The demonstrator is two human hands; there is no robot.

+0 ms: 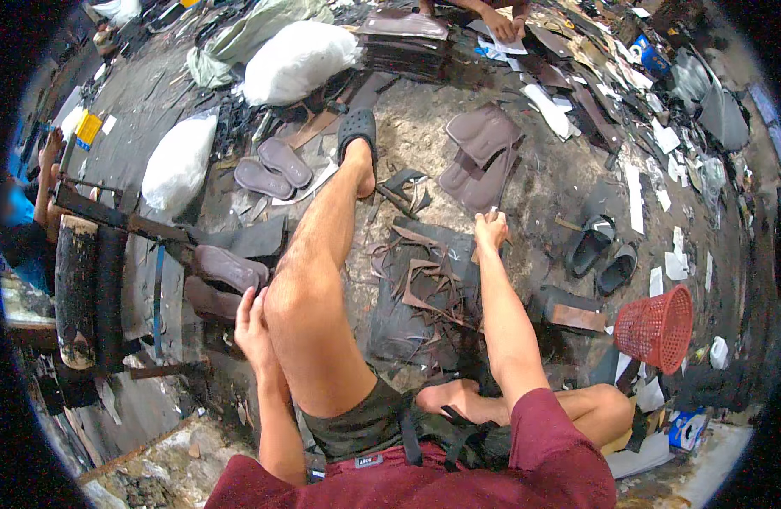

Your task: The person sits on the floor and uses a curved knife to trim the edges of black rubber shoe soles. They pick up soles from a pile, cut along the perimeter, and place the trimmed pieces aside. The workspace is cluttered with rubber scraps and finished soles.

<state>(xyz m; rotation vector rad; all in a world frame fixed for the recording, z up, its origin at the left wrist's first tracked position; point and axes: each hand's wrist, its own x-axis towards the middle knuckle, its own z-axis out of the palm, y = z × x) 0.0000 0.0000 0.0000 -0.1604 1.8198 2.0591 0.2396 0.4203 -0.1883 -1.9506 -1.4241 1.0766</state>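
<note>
My right hand (491,231) is stretched forward, closed in a pinch. A small pale bit shows at its fingertips, too small to name. Just beyond it lie brown sheets moulded with sole shapes (482,180), one overlapping the other. My left hand (253,335) rests beside my raised knee, its fingers stretched out and holding nothing that I can see. Close to those fingers is a pair of brown moulded soles (229,268); whether they touch is unclear. Between my legs, brown cut-off scraps (429,284) lie heaped on a dark board (390,327).
Another pair of soles (273,168) lies near my clog (357,127). Stuffed white bags (301,61) stand beyond. At right are dark slip-on shoes (591,246) and a red basket (658,329). Another person's hands (502,24) work at the top. A wooden-topped bench (75,288) stands left.
</note>
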